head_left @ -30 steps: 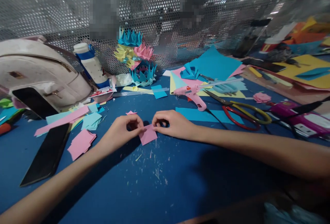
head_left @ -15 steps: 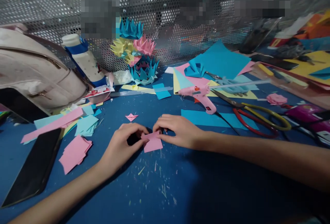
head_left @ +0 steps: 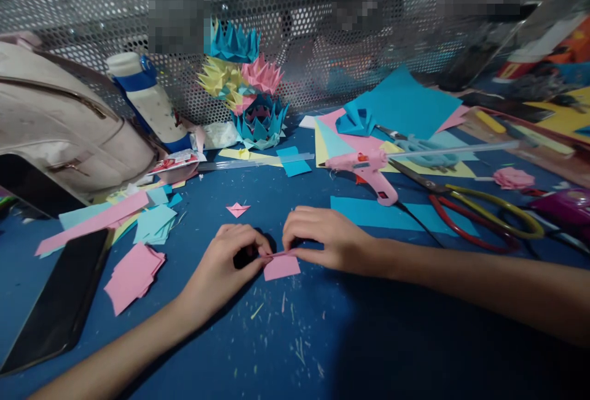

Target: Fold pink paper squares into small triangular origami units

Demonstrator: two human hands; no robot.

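Note:
A small pink paper square (head_left: 282, 268) lies on the blue table, its far edge turned up in a fold. My left hand (head_left: 233, 255) pinches the left end of that edge between thumb and fingers. At the right end, my right hand (head_left: 325, 240) pinches the same paper with curled fingers. Just beyond my hands sits a small folded pink paper piece (head_left: 238, 209). To the left is a stack of pink paper squares (head_left: 133, 278), with light teal paper squares (head_left: 155, 224) behind it.
A phone (head_left: 59, 298) lies at the left, near a bag (head_left: 59, 123) and a bottle (head_left: 147, 102). Folded paper flowers (head_left: 258, 120) stand at the back. A pink glue gun (head_left: 362, 169), scissors (head_left: 483, 212) and a blue paper strip (head_left: 405, 215) are at the right.
The far edge of the pink square has been raised and folded toward me, so less of its face shows. Both hands have shifted slightly right and nearer; the view has moved a little.

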